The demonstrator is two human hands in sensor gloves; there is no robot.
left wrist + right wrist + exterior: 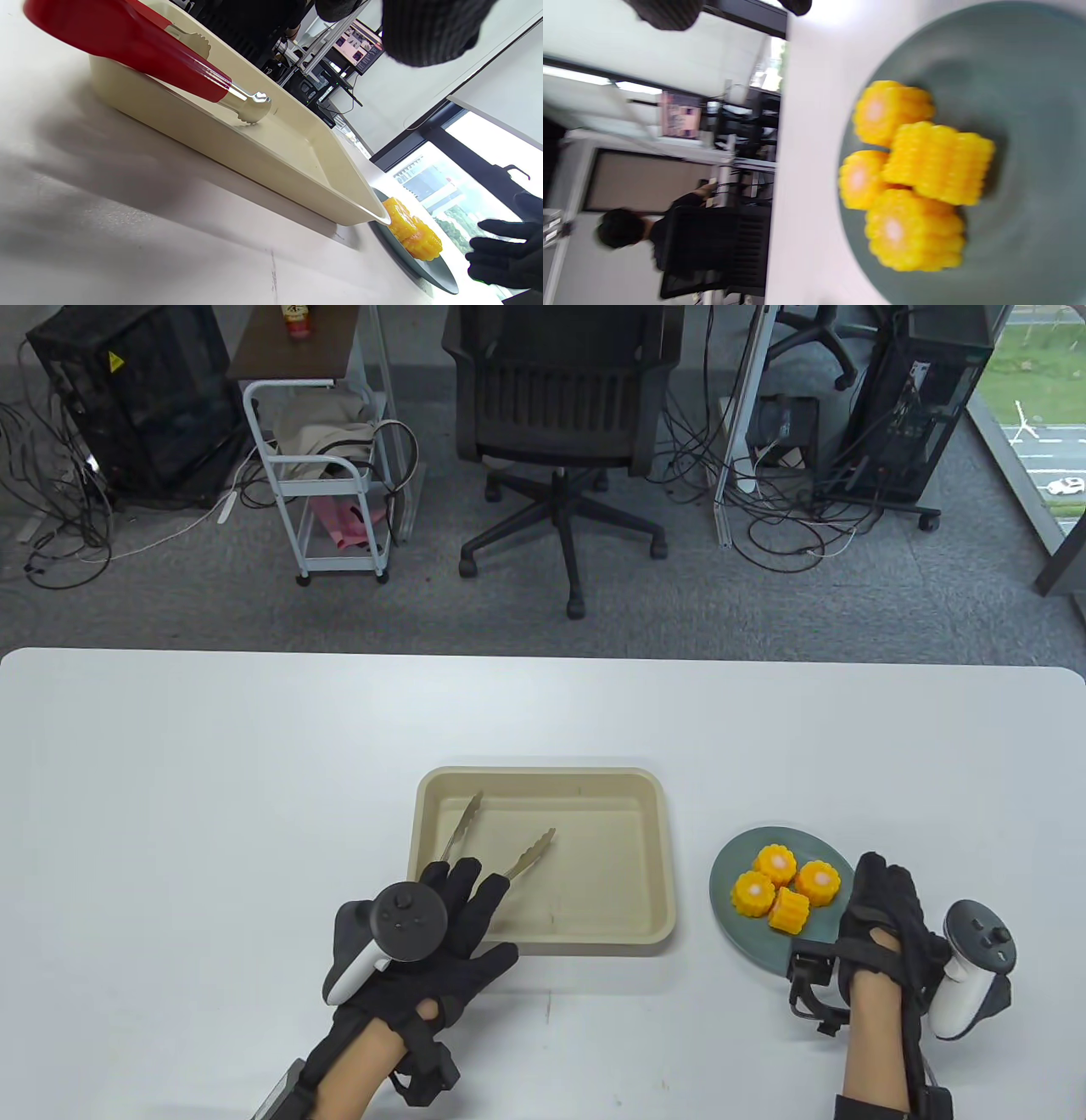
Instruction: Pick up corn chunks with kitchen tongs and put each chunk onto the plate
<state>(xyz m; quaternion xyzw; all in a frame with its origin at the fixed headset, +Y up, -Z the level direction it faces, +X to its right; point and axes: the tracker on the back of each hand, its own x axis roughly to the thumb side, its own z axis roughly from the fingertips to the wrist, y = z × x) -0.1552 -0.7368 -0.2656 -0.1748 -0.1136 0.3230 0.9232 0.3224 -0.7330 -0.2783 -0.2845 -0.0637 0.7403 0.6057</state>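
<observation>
Tongs point(501, 848) are gripped by the left hand point(424, 950); nothing is held by the relaxed right hand point(882, 916). Four corn chunks point(785, 886) are plated point(738, 933), the tray point(543, 937) emptied.

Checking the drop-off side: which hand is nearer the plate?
Right. The right hand sits at the plate's right edge; the left hand is across the tray, holding the tongs.

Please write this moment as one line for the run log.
left hand: over tongs, grip unclear | tongs: open, tips in tray | corn chunks: four on plate | tray: no corn | right hand: open beside plate
</observation>
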